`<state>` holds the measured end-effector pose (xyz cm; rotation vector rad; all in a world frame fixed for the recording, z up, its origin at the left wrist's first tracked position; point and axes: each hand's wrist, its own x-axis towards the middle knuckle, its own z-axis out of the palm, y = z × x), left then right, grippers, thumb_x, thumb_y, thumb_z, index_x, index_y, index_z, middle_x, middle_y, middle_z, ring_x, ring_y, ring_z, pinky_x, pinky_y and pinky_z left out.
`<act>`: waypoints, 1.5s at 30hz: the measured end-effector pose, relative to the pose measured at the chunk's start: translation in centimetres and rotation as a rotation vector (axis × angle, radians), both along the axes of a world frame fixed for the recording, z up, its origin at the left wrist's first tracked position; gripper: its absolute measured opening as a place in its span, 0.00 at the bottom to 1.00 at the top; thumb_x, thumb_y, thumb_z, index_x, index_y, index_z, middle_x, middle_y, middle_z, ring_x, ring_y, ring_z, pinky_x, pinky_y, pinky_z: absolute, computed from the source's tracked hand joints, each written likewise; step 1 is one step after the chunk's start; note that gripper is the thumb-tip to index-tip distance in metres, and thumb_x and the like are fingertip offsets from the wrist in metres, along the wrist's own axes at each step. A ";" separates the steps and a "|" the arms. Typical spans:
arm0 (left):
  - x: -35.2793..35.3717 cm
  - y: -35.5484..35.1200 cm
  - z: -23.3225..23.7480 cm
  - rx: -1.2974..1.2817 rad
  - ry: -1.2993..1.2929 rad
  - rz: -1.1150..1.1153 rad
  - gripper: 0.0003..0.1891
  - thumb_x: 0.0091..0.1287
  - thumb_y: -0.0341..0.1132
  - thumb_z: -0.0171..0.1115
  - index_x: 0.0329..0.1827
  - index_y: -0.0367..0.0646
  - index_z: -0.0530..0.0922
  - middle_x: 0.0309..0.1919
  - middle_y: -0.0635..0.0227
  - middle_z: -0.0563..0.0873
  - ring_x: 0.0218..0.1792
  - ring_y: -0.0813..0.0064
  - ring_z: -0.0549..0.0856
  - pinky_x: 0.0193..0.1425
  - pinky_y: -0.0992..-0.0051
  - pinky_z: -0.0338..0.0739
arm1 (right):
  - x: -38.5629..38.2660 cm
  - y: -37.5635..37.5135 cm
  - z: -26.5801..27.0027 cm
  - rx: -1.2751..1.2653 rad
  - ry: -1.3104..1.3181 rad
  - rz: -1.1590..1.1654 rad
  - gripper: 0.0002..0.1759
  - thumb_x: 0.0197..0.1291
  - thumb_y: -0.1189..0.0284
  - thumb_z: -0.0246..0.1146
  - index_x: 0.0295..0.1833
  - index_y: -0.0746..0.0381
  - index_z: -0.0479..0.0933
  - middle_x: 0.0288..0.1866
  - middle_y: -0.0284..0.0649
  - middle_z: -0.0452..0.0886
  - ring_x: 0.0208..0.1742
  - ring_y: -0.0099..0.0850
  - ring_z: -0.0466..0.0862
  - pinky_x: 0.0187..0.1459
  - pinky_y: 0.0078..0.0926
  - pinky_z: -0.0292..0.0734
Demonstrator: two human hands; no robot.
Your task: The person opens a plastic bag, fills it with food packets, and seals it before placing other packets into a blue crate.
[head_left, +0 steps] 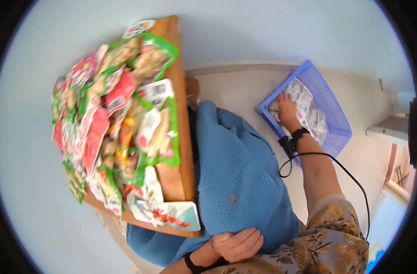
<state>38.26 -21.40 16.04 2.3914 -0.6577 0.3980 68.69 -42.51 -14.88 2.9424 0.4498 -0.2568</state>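
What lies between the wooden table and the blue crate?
In the head view, a blue fleece blanket and a strip of bare floor lie between table and crate.

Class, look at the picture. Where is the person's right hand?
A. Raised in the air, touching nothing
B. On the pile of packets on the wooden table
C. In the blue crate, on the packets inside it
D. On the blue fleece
C: the right hand reaches down into the blue crate and lies on the packets inside it, away from the table.
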 end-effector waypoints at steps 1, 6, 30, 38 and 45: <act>0.1 0.1 0.0 -0.016 -0.014 -0.005 0.08 0.59 0.33 0.63 0.40 0.51 0.85 0.43 0.74 0.88 0.42 0.78 0.87 0.38 0.79 0.62 | 0.5 -0.3 0.6 0.077 0.079 -0.039 0.32 0.52 0.75 0.68 0.65 0.59 0.71 0.72 0.45 0.67 0.71 0.46 0.70 0.59 0.49 0.76; 0.0 -0.5 -0.7 -0.071 -0.094 0.091 0.09 0.57 0.32 0.65 0.40 0.47 0.85 0.42 0.71 0.88 0.43 0.76 0.87 0.33 0.78 0.66 | 2.0 0.3 8.1 0.408 0.090 0.038 0.27 0.49 0.76 0.69 0.59 0.63 0.77 0.63 0.51 0.77 0.61 0.44 0.80 0.55 0.43 0.79; -13.3 9.8 9.0 -0.440 -0.101 0.743 0.07 0.64 0.24 0.65 0.44 0.37 0.84 0.37 0.59 0.87 0.38 0.63 0.87 0.43 0.69 0.81 | -21.7 14.0 41.3 0.797 0.630 0.764 0.09 0.60 0.72 0.68 0.36 0.68 0.79 0.24 0.37 0.80 0.26 0.21 0.78 0.29 0.24 0.72; -31.2 19.2 2.8 -0.576 -0.109 1.513 0.09 0.67 0.27 0.63 0.48 0.37 0.84 0.38 0.65 0.89 0.37 0.78 0.86 0.40 0.77 0.80 | -23.4 12.2 39.5 0.533 0.698 0.456 0.13 0.53 0.70 0.73 0.26 0.67 0.78 0.17 0.39 0.78 0.19 0.25 0.76 0.23 0.28 0.70; -46.6 21.0 -12.8 -0.661 0.141 1.978 0.11 0.62 0.30 0.66 0.45 0.36 0.85 0.34 0.57 0.89 0.34 0.67 0.89 0.41 0.70 0.81 | -22.6 13.1 36.6 0.609 0.586 0.471 0.14 0.53 0.71 0.73 0.24 0.66 0.76 0.15 0.32 0.73 0.15 0.20 0.71 0.19 0.24 0.66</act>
